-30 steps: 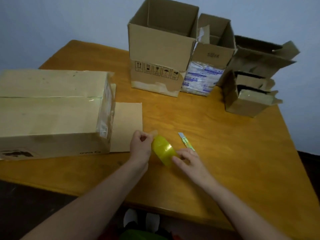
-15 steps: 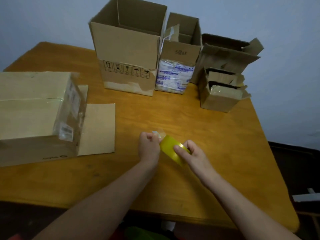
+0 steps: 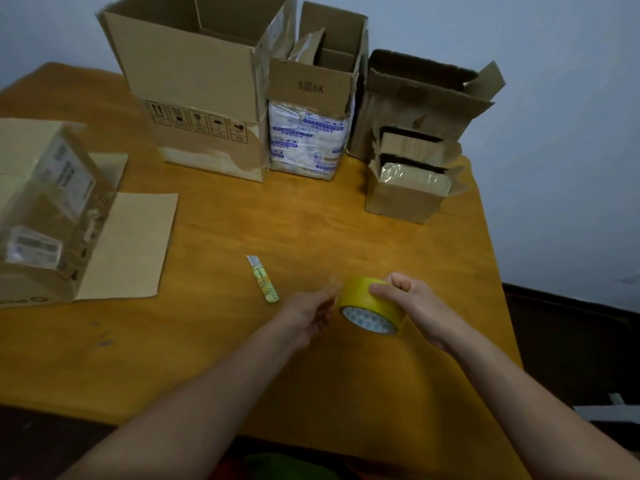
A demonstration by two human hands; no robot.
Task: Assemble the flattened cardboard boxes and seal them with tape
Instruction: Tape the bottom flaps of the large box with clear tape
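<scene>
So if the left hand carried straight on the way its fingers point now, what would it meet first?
The left hand points up and right, and its blurred fingertips already sit at the near edge of the yellow tape roll held by the right hand. It would likely meet the roll first, though depth is unclear.

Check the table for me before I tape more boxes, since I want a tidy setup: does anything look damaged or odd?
Yes. The big open box has its outer paper torn off along the bottom front. A small box cutter lies loose on the table with its blade out, close to the left hand.
</scene>
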